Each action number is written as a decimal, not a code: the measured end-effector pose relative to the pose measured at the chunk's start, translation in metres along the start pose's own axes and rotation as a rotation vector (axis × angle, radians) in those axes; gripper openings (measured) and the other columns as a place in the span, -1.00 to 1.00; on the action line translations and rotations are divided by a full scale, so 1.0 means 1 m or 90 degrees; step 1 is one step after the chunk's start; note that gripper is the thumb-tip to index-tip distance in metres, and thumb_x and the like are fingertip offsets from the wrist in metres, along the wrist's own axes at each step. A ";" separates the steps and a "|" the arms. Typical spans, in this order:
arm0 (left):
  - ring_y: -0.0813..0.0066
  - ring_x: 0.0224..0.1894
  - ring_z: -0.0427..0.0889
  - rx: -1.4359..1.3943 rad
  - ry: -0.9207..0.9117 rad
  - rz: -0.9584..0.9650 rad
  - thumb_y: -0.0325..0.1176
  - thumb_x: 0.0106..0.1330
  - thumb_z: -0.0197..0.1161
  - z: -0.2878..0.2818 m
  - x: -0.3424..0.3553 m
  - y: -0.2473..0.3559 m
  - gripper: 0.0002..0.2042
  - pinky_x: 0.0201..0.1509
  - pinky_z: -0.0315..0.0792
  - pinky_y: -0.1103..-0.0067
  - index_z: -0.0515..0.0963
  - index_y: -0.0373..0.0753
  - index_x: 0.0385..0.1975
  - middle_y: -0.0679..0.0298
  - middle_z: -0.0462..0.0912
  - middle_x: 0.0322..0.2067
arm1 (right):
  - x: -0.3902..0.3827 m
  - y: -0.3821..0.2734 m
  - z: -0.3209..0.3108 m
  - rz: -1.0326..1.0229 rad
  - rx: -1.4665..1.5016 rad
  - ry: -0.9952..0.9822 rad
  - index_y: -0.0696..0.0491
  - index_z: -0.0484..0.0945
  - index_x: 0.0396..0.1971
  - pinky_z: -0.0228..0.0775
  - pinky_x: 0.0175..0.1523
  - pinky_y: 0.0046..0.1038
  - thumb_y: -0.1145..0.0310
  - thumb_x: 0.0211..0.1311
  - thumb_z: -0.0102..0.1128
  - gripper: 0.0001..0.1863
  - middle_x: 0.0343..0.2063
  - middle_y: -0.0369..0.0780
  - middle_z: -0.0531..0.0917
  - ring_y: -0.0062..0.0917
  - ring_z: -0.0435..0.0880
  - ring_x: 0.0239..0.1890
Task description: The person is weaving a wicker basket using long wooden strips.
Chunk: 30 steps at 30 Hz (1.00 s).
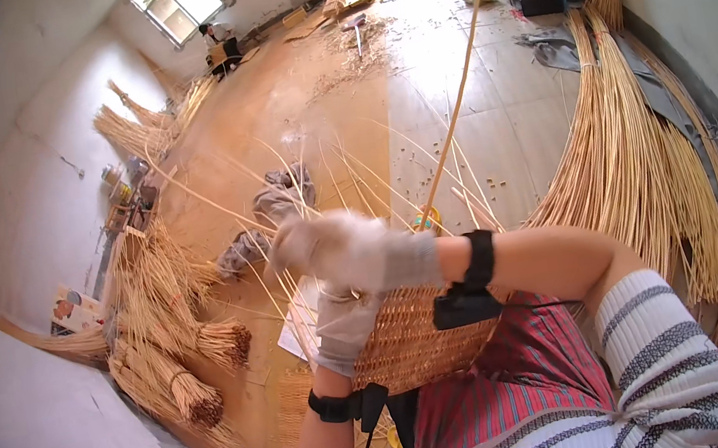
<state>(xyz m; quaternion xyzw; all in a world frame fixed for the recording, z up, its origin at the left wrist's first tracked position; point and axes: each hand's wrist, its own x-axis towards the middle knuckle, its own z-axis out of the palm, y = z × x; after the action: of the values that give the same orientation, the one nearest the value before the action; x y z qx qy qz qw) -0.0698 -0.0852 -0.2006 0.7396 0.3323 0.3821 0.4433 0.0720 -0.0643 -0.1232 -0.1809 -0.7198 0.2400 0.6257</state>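
A partly woven wicker basket (420,332) rests in my lap against a red striped apron (506,365), with several long loose rods fanning out from it. My left hand (343,326), in a pale glove, lies along the basket's left side; its fingers are hidden. Crossing above it is my right hand (344,245), also gloved and smeared by motion. Its fingers look curled closed, but what they hold cannot be made out. One long rod (207,192) meets the fingertip end of this hand. A thicker rod (462,102) rises steeply behind my right wrist.
Bundled rods (188,395) lie on the floor at left, and a large sheaf of long rods (630,198) leans at the right wall. Beyond my hands is grey patterned cloth (245,251). Another person (220,43) sits far back near scraps (349,50) on the floor.
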 end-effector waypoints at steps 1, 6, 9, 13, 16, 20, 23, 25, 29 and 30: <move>0.47 0.00 0.67 -0.038 -0.007 -0.034 -0.54 0.29 0.40 0.006 0.001 0.006 -0.45 0.08 0.57 0.55 0.41 -0.25 0.29 0.23 0.71 -0.06 | -0.014 -0.004 -0.018 0.147 0.115 0.090 0.04 0.60 -0.06 0.55 -0.28 -0.37 0.28 0.52 -0.02 -0.76 -0.35 -0.19 0.68 -0.45 0.61 -0.46; 0.65 -0.09 0.63 -0.113 -0.010 -0.094 -0.57 0.30 0.38 0.016 0.003 0.059 -0.48 -0.08 0.53 0.64 0.43 -0.26 0.27 0.30 0.70 -0.16 | -0.058 -0.016 -0.038 0.312 0.516 0.272 0.14 0.49 -0.16 0.23 -0.54 -0.55 0.03 0.65 -0.20 -0.54 -0.61 -0.39 0.33 -0.70 0.22 -0.65; 0.68 -0.15 0.60 -0.030 0.003 -0.044 -0.51 0.34 0.35 0.003 0.005 0.049 -0.56 -0.11 0.50 0.67 0.47 -0.25 0.21 0.36 0.69 -0.18 | -0.052 -0.013 -0.035 0.346 0.613 0.318 0.14 0.51 -0.13 0.34 -0.49 -0.55 0.07 0.65 -0.18 -0.57 -0.60 -0.38 0.40 -0.69 0.33 -0.62; 0.72 -0.29 0.50 0.055 0.041 -0.056 -0.46 0.35 0.36 0.018 0.016 0.055 -0.67 -0.22 0.43 0.69 0.54 -0.26 0.10 0.41 0.64 -0.25 | -0.079 -0.024 -0.070 0.328 0.524 0.259 0.12 0.53 0.04 0.63 -0.18 -0.52 0.11 0.63 -0.11 -0.61 -0.42 -0.27 0.67 -0.54 0.70 -0.37; 0.65 -0.24 0.55 0.094 0.082 0.026 -0.47 0.37 0.33 0.023 0.014 0.038 -0.65 -0.13 0.49 0.67 0.51 -0.27 0.13 0.32 0.63 -0.20 | -0.159 -0.048 -0.124 0.459 0.306 0.089 0.10 0.59 0.02 0.64 -0.08 -0.48 0.12 0.61 -0.06 -0.63 -0.31 -0.21 0.74 -0.55 0.76 -0.25; 0.45 0.02 0.54 0.256 0.055 0.114 -0.30 0.48 0.24 -0.001 0.000 0.032 -0.59 0.13 0.45 0.56 0.43 -0.36 0.22 0.14 0.58 0.03 | -0.355 -0.046 -0.183 0.783 -0.007 0.250 0.05 0.67 -0.09 0.62 -0.03 -0.43 0.10 0.48 0.07 -0.65 -0.24 -0.16 0.77 -0.54 0.77 -0.18; 0.42 0.04 0.51 0.097 0.097 -0.039 -0.23 0.50 0.20 0.002 -0.006 0.042 -0.59 0.17 0.40 0.49 0.42 -0.32 0.23 0.15 0.57 0.02 | -0.558 -0.076 -0.194 1.053 -0.442 0.459 0.00 0.71 -0.13 0.56 0.03 -0.11 0.09 0.24 0.11 -0.63 -0.18 0.04 0.73 0.00 0.72 -0.11; 0.41 -0.01 0.55 0.138 0.091 -0.016 -0.17 0.54 0.16 0.006 0.017 0.040 -0.60 0.12 0.47 0.49 0.42 -0.25 0.24 0.19 0.59 -0.01 | -0.744 -0.082 -0.163 1.214 -0.620 0.297 0.04 0.76 -0.27 0.61 -0.01 -0.13 0.18 0.20 0.13 -0.69 -0.19 0.01 0.75 -0.08 0.75 -0.10; 0.41 -0.01 0.54 0.172 0.130 -0.037 -0.17 0.54 0.16 0.035 0.025 0.035 -0.60 0.12 0.46 0.49 0.42 -0.25 0.23 0.19 0.58 -0.01 | -0.911 -0.114 -0.104 1.384 -0.574 -0.212 -0.09 0.77 -0.07 0.59 0.12 -0.22 0.15 0.27 0.14 -0.66 -0.03 -0.17 0.76 -0.25 0.74 0.03; 0.41 -0.01 0.54 0.178 0.138 -0.037 -0.17 0.54 0.16 0.044 0.022 0.040 -0.60 0.12 0.46 0.49 0.42 -0.25 0.23 0.19 0.58 -0.01 | -0.913 -0.123 -0.099 1.465 -0.569 -0.176 -0.12 0.73 0.01 0.56 0.16 -0.21 0.15 0.31 0.14 -0.65 0.03 -0.18 0.74 -0.27 0.72 0.09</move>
<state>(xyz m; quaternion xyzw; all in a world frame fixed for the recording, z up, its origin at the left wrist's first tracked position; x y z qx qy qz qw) -0.0151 -0.0995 -0.1723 0.7389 0.4491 0.3966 0.3083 0.3131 -0.6653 -0.7859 -0.8774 -0.2212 0.3999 -0.1458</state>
